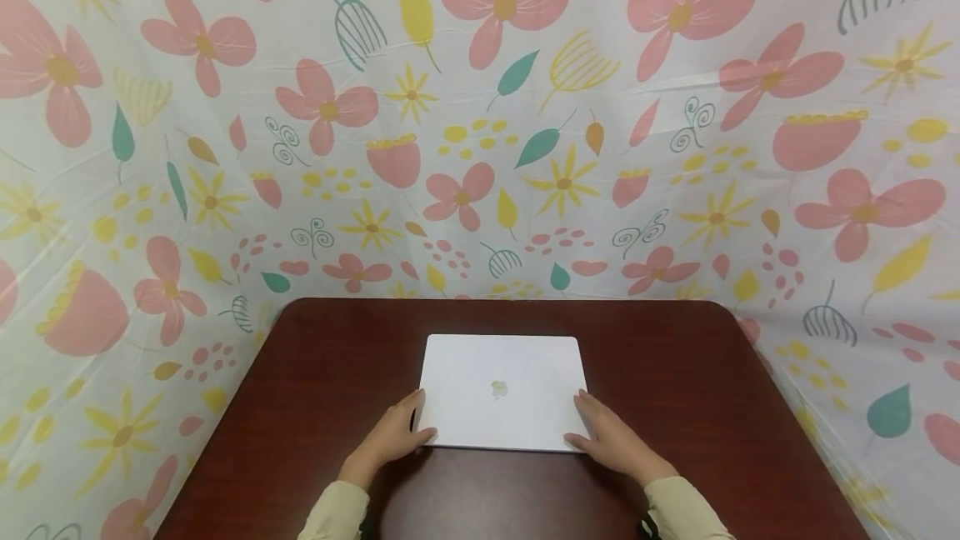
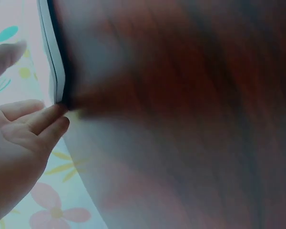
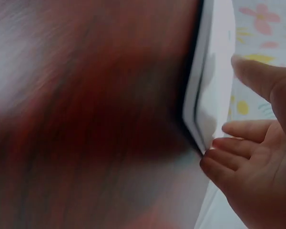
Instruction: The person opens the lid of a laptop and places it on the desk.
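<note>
A closed silver laptop (image 1: 480,365) with an apple logo on its lid lies flat near the middle of the table. My left hand (image 1: 396,430) is at its left side, and my right hand (image 1: 609,435) is at the right side. In the left wrist view, extended fingers (image 2: 55,125) meet the laptop's edge (image 2: 52,52), while the thumb stands apart from it. The right wrist view shows fingertips (image 3: 210,155) at the laptop's side edge (image 3: 193,95). The right thumb (image 3: 252,71) is raised over the lid and casts a shadow on it.
The dark reddish-brown wooden table (image 1: 337,340) has rounded far corners. A white cloth (image 1: 465,123) printed with pink flowers, yellow blooms and green leaves hangs behind the table and along both sides. Light sleeves (image 1: 337,511) cover the forearms.
</note>
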Tool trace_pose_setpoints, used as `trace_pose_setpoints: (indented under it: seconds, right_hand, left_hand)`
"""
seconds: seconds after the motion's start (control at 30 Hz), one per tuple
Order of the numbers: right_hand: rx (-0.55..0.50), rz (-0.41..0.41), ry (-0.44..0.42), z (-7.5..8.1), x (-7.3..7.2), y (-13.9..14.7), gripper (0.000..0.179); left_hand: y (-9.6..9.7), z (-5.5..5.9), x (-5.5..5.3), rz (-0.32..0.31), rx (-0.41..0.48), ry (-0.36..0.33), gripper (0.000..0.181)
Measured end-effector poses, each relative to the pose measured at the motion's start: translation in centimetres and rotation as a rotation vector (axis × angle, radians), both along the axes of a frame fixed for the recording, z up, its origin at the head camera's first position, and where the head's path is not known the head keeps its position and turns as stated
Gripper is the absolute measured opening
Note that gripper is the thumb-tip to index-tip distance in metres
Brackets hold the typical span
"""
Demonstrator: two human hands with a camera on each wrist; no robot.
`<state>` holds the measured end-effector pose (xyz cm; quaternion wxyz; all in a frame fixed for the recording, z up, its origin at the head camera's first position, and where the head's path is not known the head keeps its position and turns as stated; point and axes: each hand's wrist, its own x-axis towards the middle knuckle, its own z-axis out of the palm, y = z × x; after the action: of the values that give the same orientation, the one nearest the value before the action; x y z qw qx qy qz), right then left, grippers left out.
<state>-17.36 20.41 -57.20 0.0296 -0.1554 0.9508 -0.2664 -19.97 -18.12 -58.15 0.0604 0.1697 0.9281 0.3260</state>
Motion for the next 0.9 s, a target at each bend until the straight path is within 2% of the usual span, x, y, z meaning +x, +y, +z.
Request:
trace_pose_setpoints:
  seconds: [0.17,0.3,0.5,0.6,0.9]
  right_hand:
    - [0.028,0.096,0.035,-0.2,0.5,1.1,0.074]
    - [0.052,0.153,0.059,-0.1,0.8,1.6,0.072]
    - [0.098,0.215,0.041,0.1,0.9,2.1,0.068]
    - [0.137,0.247,0.061,0.1,0.9,2.5,0.065]
    - [0.212,0.324,0.222,-0.3,0.7,3.2,0.059]
  left_hand:
    - [-0.4,-0.5,0.1,-0.024,-0.051,0.029,0.083]
    - [-0.5,-0.7,0.2,-0.039,-0.055,0.051,0.084]
    - [-0.6,-0.7,0.4,-0.061,-0.064,0.037,0.085]
    - [-0.7,-0.8,0.4,-0.058,-0.07,0.029,0.084]
    - [-0.8,-0.8,0.4,-0.063,-0.067,0.026,0.084]
